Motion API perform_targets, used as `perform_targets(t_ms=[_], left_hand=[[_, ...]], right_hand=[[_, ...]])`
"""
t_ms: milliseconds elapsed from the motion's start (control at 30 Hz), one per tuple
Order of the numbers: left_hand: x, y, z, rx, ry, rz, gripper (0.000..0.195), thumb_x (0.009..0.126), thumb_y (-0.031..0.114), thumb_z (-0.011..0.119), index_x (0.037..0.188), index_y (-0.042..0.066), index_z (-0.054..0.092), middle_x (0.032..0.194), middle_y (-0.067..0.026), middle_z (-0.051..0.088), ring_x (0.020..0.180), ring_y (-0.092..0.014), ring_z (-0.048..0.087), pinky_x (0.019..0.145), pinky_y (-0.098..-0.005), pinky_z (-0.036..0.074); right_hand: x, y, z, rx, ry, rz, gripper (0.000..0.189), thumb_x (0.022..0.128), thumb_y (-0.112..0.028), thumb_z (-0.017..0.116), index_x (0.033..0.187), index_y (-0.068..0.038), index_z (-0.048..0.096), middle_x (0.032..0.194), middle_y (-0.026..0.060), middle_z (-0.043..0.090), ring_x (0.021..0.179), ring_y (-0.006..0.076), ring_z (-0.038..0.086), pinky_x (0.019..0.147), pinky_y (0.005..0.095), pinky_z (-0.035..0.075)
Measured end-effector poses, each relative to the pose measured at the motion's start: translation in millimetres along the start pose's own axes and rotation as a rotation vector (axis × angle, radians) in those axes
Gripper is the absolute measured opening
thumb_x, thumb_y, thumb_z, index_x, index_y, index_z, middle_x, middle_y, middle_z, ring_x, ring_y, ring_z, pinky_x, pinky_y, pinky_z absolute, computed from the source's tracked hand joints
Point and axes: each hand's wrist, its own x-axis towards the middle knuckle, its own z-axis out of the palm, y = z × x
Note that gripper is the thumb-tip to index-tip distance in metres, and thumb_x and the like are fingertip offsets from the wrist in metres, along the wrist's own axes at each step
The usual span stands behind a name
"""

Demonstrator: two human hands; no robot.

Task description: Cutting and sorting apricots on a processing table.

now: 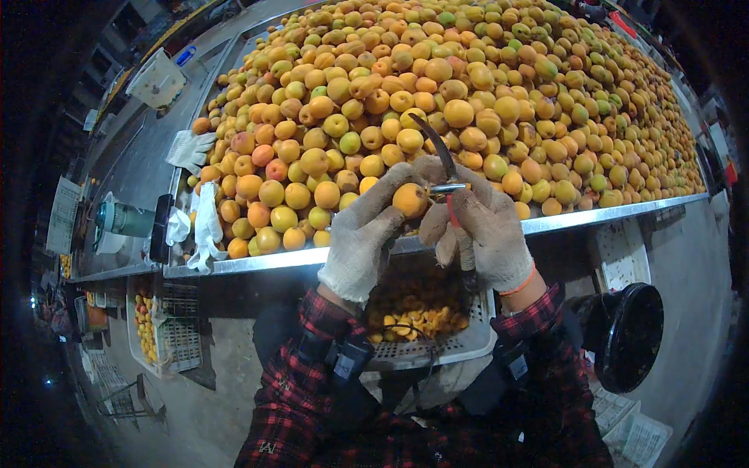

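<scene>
My left hand (pixel 366 225), in a soiled knit glove, holds a single apricot (pixel 409 200) between thumb and fingers. My right hand (pixel 488 222), gloved the same way, grips a hand tool with a dark curved blade (pixel 437 143) and a red handle part (pixel 452 210). The blade points up and away to the left. A short shiny metal piece (pixel 448 188) lies crosswise at the blade's base, its left end close to the held apricot. Whether it touches the fruit, I cannot tell. Beyond both hands rises a large heap of apricots (pixel 351 88).
The metal table's rim (pixel 281 261) runs below my wrists. Under it stands a plastic crate (pixel 468 351) with cut apricot pieces (pixel 421 322). White gloves (pixel 205 228), a bottle (pixel 123 219) and a white bucket (pixel 157 79) lie leftward. A round black object (pixel 635 339) stands lower right.
</scene>
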Motion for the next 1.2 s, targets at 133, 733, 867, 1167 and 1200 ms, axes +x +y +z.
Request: perform_targets(t_ms=[133, 733, 867, 1167, 1200], left_hand=[[-0.3, 3.3, 6.1, -0.025, -0.046, -0.025, 0.048, 0.089, -0.001, 0.046, 0.137, -0.004, 0.043, 0.126, -0.0127, 0.056, 0.112, -0.017, 0.057, 0.093, -0.0286, 0.048], [-9.6, -11.7, 6.2, 0.239, 0.150, 0.005, 0.041, 0.090, -0.001, 0.041, 0.129, -0.003, 0.054, 0.112, -0.0084, 0.064, 0.092, -0.010, 0.061, 0.083, -0.0232, 0.050], [-8.2, -16.3, 1.7, 0.322, 0.130, 0.100, 0.038, 0.092, 0.003, 0.044, 0.128, -0.004, 0.054, 0.110, -0.0102, 0.065, 0.094, -0.011, 0.061, 0.084, -0.0243, 0.050], [7.1, -18.6, -1.6, 0.623, 0.153, 0.139, 0.035, 0.091, 0.006, 0.053, 0.125, -0.003, 0.057, 0.121, -0.0117, 0.063, 0.109, -0.014, 0.058, 0.094, -0.0266, 0.046], [8.7, -19.8, -1.8, 0.620, 0.167, 0.184, 0.035, 0.091, 0.004, 0.053, 0.125, -0.002, 0.058, 0.123, -0.0110, 0.062, 0.111, -0.014, 0.057, 0.096, -0.0270, 0.045]], right_hand=[[3.5, 8.0, -3.1, -0.669, 0.039, -0.465, 0.037, 0.100, -0.015, 0.045, 0.133, 0.002, 0.047, 0.093, 0.0106, 0.067, 0.061, 0.0106, 0.061, 0.055, 0.0212, 0.049], [1.7, 3.0, 11.4, -0.241, 0.163, 0.079, 0.035, 0.099, -0.020, 0.047, 0.124, 0.004, 0.052, 0.064, 0.0076, 0.062, 0.044, 0.0093, 0.054, 0.039, 0.0195, 0.041], [2.6, 0.5, 17.7, -0.304, 0.174, 0.119, 0.034, 0.098, -0.019, 0.050, 0.126, 0.000, 0.053, 0.066, 0.0061, 0.063, 0.048, 0.0083, 0.056, 0.039, 0.0190, 0.041], [13.9, 25.0, 4.4, -1.270, 0.303, -0.382, 0.034, 0.092, -0.020, 0.059, 0.122, -0.004, 0.058, 0.079, 0.0185, 0.066, 0.075, 0.0295, 0.068, 0.064, 0.0372, 0.052], [13.9, 26.8, 3.2, -1.272, 0.303, -0.381, 0.034, 0.092, -0.020, 0.059, 0.122, -0.004, 0.058, 0.079, 0.0185, 0.066, 0.075, 0.0295, 0.068, 0.064, 0.0372, 0.052]])
